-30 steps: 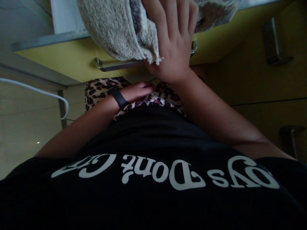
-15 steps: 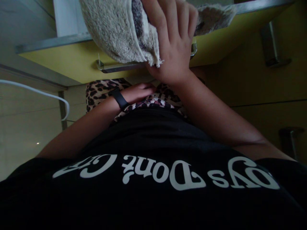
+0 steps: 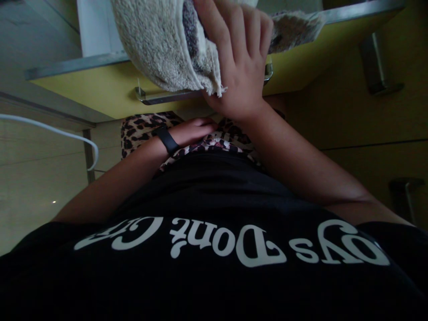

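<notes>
Two hands in view. Right hand [image 3: 236, 73], top centre – fingers side by side, bent over the beige towel [image 3: 154, 49] and gripping it; fingertips hidden. Towel bunches along the top centre of frame, over the yellow drawer front [image 3: 96, 87] and part of its metal handle [image 3: 170, 96]. Left hand [image 3: 195, 130], mid-frame – on the leopard-print fabric [image 3: 142, 127]; can't tell how far its fingers open.

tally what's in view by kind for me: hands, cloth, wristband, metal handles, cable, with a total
Hands (left hand, right hand): 2
Cloth: 1
Wristband: 1
Metal handles: 3, one partly hidden by the cloth and right hand
Cable: 1
Total: 8
</notes>
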Action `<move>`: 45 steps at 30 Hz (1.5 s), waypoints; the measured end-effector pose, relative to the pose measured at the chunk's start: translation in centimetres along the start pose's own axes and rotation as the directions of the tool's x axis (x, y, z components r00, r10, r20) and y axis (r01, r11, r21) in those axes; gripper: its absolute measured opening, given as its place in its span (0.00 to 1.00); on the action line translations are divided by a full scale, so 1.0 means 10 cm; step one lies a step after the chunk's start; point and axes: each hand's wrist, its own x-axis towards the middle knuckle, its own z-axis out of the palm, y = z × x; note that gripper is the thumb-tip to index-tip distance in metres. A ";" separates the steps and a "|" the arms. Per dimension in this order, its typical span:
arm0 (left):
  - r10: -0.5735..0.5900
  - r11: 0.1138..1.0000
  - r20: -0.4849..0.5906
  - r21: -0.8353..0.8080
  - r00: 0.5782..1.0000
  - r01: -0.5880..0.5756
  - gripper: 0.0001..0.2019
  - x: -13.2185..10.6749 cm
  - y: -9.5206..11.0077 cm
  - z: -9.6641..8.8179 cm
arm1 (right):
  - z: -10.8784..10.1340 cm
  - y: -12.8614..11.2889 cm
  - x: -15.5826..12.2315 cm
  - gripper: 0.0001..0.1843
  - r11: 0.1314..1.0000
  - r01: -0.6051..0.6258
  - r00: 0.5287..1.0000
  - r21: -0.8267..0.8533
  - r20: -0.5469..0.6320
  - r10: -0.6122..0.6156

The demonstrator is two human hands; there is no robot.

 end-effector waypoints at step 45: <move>0.008 1.000 -0.005 -0.024 1.000 -0.008 0.24 0.01 -0.03 0.01 | -0.05 -0.01 -0.02 0.42 0.999 0.038 0.999 0.010 0.012 -0.038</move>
